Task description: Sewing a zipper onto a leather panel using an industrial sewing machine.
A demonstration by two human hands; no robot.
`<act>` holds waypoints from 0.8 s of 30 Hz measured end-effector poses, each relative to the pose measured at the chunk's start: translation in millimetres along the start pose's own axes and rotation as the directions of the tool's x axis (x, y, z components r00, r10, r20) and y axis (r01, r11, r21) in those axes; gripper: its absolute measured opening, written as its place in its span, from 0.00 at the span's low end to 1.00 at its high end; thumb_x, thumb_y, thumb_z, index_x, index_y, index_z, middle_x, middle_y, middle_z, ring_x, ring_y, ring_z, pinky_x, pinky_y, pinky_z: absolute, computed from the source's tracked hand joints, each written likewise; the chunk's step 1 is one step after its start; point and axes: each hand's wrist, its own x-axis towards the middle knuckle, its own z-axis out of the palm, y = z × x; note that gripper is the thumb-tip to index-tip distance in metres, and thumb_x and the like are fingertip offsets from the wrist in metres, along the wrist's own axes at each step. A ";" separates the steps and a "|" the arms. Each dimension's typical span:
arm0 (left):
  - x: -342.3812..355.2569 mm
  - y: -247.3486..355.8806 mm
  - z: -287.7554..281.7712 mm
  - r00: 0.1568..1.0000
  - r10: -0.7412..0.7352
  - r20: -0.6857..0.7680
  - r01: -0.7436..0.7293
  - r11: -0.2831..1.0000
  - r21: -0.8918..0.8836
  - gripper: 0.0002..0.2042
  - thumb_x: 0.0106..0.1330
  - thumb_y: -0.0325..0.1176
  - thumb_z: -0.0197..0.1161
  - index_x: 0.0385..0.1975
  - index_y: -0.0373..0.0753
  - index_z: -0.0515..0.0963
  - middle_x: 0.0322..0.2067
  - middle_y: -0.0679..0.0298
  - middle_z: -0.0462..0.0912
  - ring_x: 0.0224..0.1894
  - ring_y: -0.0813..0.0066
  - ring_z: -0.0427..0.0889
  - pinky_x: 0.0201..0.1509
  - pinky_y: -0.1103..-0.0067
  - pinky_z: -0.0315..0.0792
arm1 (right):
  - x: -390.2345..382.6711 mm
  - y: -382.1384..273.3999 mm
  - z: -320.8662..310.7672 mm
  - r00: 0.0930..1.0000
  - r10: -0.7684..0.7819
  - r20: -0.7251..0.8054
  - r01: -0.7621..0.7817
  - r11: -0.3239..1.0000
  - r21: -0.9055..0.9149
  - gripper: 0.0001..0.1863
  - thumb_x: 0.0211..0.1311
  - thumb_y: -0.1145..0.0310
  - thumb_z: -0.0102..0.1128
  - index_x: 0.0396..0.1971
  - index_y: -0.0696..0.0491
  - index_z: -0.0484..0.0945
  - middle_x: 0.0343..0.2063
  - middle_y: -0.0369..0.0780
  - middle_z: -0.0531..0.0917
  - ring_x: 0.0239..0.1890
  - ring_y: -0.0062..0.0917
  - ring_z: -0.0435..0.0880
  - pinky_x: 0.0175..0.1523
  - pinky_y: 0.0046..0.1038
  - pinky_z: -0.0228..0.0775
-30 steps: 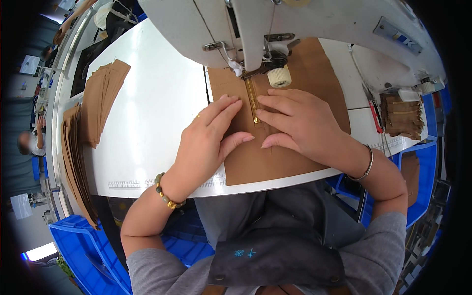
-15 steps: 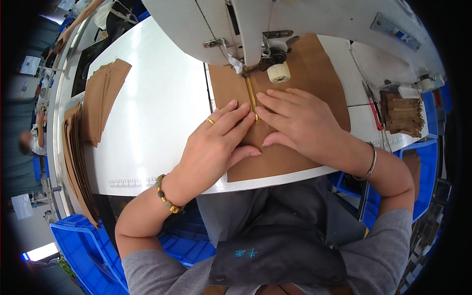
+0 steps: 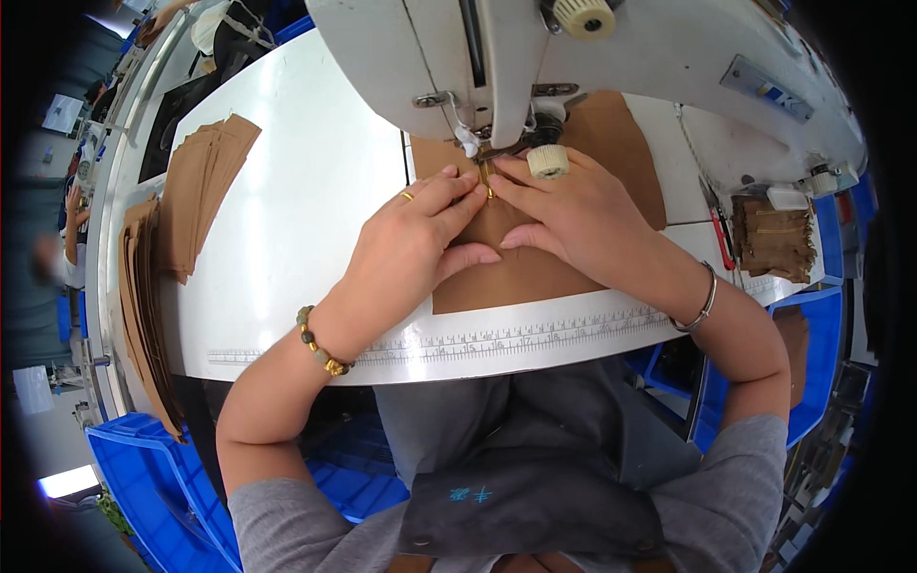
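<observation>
A brown fabric panel (image 3: pixel 535 271) lies flat under the head of a white sewing machine (image 3: pixel 650 57). A gold zipper (image 3: pixel 489 181) runs along it toward the needle area, its near end showing between my fingertips. My left hand (image 3: pixel 415 234) presses on the panel left of the zipper, fingers stretched out. On the other side my right hand (image 3: pixel 573 210) lies flat on the cloth, its fingertips close to the presser foot and partly behind a cream knob (image 3: pixel 548 162). Neither hand grips anything. The needle itself is hidden.
Stacks of brown fabric pieces (image 3: pixel 205 191) lie at the table's left, some hanging over the edge. At right are red-handled snippers (image 3: pixel 721 239) and a bundle of small brown pieces (image 3: pixel 776 239). Blue bins (image 3: pixel 143 468) stand below the table. A ruler strip (image 3: pixel 516 339) runs along the front edge.
The panel and both hands have moved away from me, toward the needle. Less of the zipper shows in front of the machine, and more of the ruler strip is uncovered.
</observation>
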 end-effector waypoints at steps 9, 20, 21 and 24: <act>3.6 -7.6 5.9 0.997 -0.019 -0.071 0.023 0.998 0.061 0.29 0.58 0.45 0.77 0.57 0.34 0.84 0.57 0.56 0.85 0.65 0.55 0.82 0.63 0.68 0.81 | 4.4 3.7 3.5 0.994 0.109 0.003 -0.109 0.993 0.032 0.23 0.57 0.53 0.75 0.49 0.50 0.86 0.48 0.37 0.86 0.55 0.34 0.84 0.65 0.37 0.74; 0.7 -5.7 3.7 0.999 0.008 -0.054 -0.005 0.999 0.045 0.26 0.61 0.45 0.75 0.54 0.34 0.85 0.55 0.57 0.86 0.63 0.58 0.83 0.60 0.69 0.81 | 4.5 4.1 2.9 0.998 0.040 -0.048 -0.039 0.999 0.021 0.24 0.60 0.54 0.72 0.53 0.49 0.87 0.45 0.41 0.88 0.53 0.38 0.85 0.66 0.40 0.73; 0.7 -6.1 3.7 0.998 0.005 -0.059 -0.002 0.999 0.046 0.26 0.61 0.45 0.75 0.54 0.34 0.85 0.55 0.57 0.86 0.63 0.58 0.83 0.60 0.69 0.81 | 4.5 4.0 2.9 0.998 0.028 -0.058 -0.027 0.999 0.016 0.24 0.60 0.54 0.72 0.53 0.49 0.87 0.45 0.41 0.88 0.53 0.38 0.85 0.66 0.40 0.73; 0.3 -6.8 4.3 0.999 -0.001 -0.051 0.004 0.998 0.065 0.27 0.61 0.46 0.74 0.55 0.34 0.85 0.55 0.57 0.85 0.63 0.58 0.83 0.60 0.69 0.81 | 3.8 4.2 3.5 0.998 0.062 -0.029 -0.061 0.997 0.046 0.22 0.63 0.55 0.71 0.53 0.49 0.87 0.47 0.43 0.88 0.54 0.40 0.84 0.67 0.41 0.73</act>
